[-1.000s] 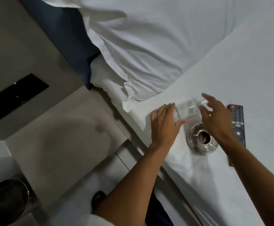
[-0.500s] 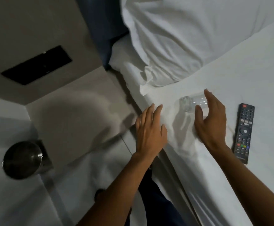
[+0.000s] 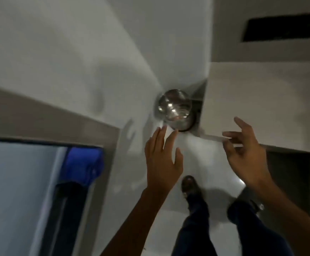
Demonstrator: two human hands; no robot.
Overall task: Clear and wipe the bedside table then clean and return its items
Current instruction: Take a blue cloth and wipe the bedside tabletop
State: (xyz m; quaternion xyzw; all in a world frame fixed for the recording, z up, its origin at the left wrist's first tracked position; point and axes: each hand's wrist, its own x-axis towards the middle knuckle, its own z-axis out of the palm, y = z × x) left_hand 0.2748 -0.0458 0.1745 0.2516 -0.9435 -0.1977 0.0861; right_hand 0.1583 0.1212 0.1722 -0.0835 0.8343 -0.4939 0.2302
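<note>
The grey bedside table (image 3: 257, 100) fills the right side, its top bare. My left hand (image 3: 162, 159) hovers over the white floor with fingers spread, holding nothing, its fingertips just below a shiny metal bin (image 3: 175, 109). My right hand (image 3: 246, 150) is open too, fingers apart, in front of the table's near edge. The bed, the glass and the remote are out of view.
The metal bin stands on the floor in the corner, against the table's left side. A dark wall panel (image 3: 283, 26) sits above the table. At the left is a grey frame (image 3: 102, 137) with something blue (image 3: 84, 163) behind it. My shoes and legs (image 3: 193, 196) are below.
The view has swung left, away from the bed toward the floor, bin and table. Both hands left the glass on the bed and are now empty over the floor.
</note>
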